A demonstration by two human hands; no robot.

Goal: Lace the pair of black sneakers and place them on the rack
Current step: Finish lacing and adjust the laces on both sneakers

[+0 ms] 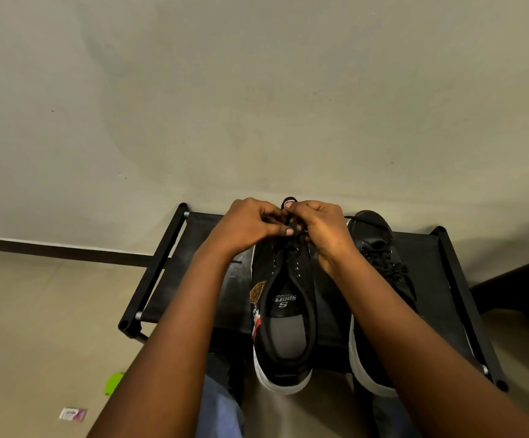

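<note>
We are pinching the black lace (289, 220) in both grips, left hand (250, 224) and right hand (321, 230) curled tight; the sneaker (283, 314) beneath them is pointing toe-away, lengthwise from us.

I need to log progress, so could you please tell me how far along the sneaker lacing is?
Done: the right sneaker looks laced and sits on the rack. In hand: both hands pinch the lace near the toe of the left sneaker, also on the rack. Left: its upper eyelets are bare.
</note>
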